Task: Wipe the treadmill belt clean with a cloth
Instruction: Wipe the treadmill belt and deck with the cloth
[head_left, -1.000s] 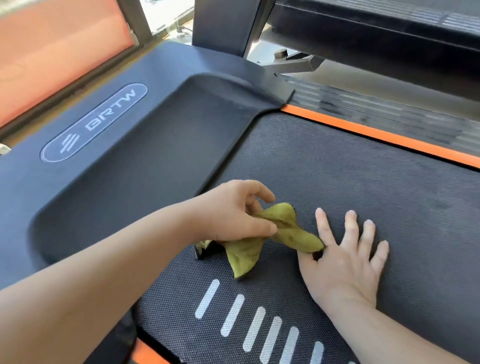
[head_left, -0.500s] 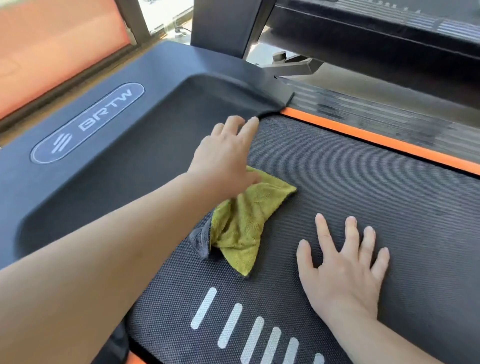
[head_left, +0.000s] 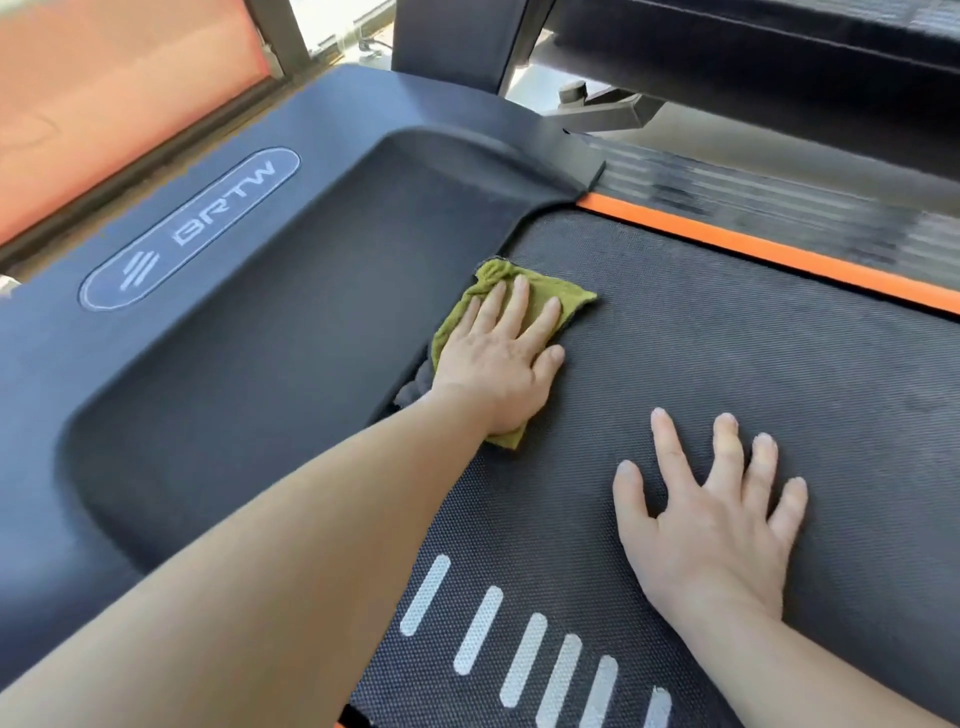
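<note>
The bare left hand (head_left: 496, 364) lies palm down with its fingers (head_left: 521, 299) straight and close together, pressing flat on the olive-green terry cloth (head_left: 576, 300). Its bare forearm (head_left: 285, 545) reaches in long from the lower left, wrist straight. The bare right hand (head_left: 711, 514) rests palm down on the black textured treadmill belt (head_left: 727, 338), fingers (head_left: 667, 447) straight and spread wide, thumb out to the left, its forearm (head_left: 810, 675) entering from the lower right.
</note>
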